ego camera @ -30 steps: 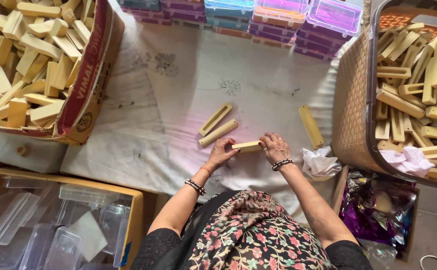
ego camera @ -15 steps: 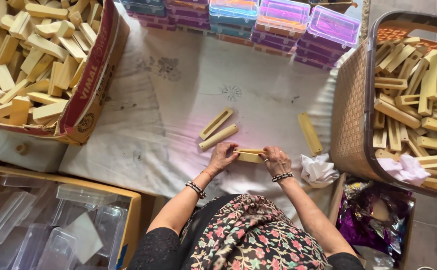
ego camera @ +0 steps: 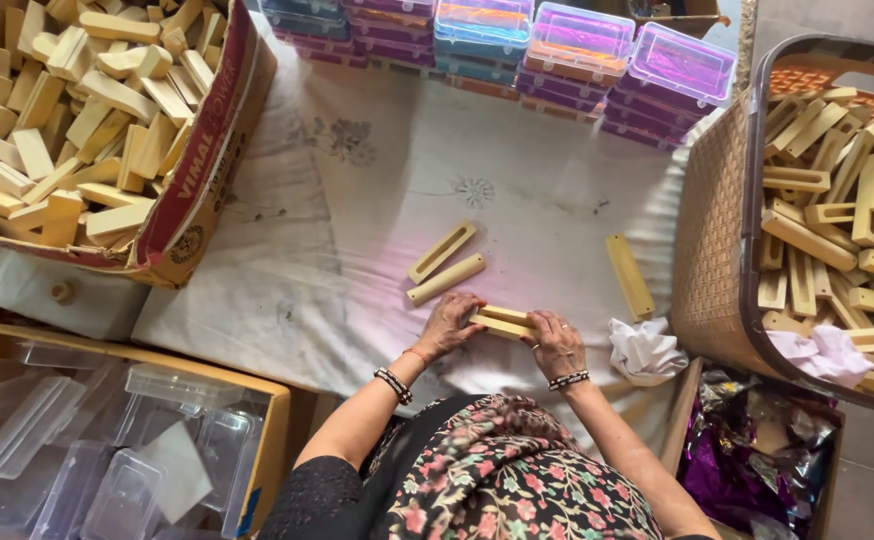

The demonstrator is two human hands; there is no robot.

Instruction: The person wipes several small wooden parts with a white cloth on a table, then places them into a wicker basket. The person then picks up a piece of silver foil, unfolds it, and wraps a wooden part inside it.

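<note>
My left hand (ego camera: 449, 322) and my right hand (ego camera: 555, 343) grip the two ends of a pale yellow wooden block (ego camera: 502, 321), held low over the white cloth (ego camera: 357, 230). Just beyond my left hand lie two more yellow pieces side by side: a slotted one (ego camera: 442, 251) and a plain one (ego camera: 445, 279). A longer yellow piece (ego camera: 629, 276) lies on the cloth to the right, beyond my right hand.
A cardboard box (ego camera: 197, 190) of wooden blocks sits at the left. A woven basket (ego camera: 719, 220) with slotted yellow pieces stands at the right. Stacked clear plastic cases (ego camera: 577, 40) line the far edge. Empty clear cases (ego camera: 87, 450) fill a box near left. A crumpled white tissue (ego camera: 643, 352) lies beside my right hand.
Both hands with the block have shifted slightly toward me and lower in view. The other pieces on the cloth have stayed where they were.
</note>
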